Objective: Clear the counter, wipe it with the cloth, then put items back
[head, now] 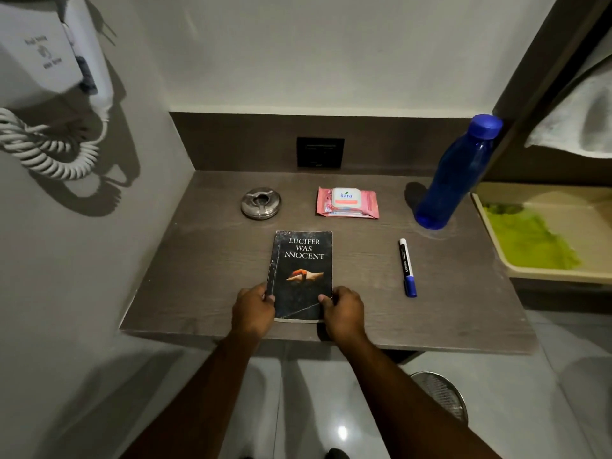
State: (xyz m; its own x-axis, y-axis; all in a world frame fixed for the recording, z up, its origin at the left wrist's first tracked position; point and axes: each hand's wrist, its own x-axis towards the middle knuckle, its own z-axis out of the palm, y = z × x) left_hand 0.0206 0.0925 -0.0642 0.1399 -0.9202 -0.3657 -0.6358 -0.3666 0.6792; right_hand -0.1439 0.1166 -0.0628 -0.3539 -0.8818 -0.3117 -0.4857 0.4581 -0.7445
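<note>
A dark paperback book lies flat near the front of the brown wooden counter. My left hand grips its lower left edge and my right hand grips its lower right edge. Behind the book stand a round metal ashtray and a pink pack of wet wipes. A marker with a blue cap lies to the right of the book. A tall blue bottle stands at the back right. A green cloth lies in a beige tray right of the counter.
A wall-mounted hair dryer with a coiled cord hangs on the left wall. A black socket sits in the back panel. A white towel hangs at the upper right. A mesh waste bin stands on the floor below.
</note>
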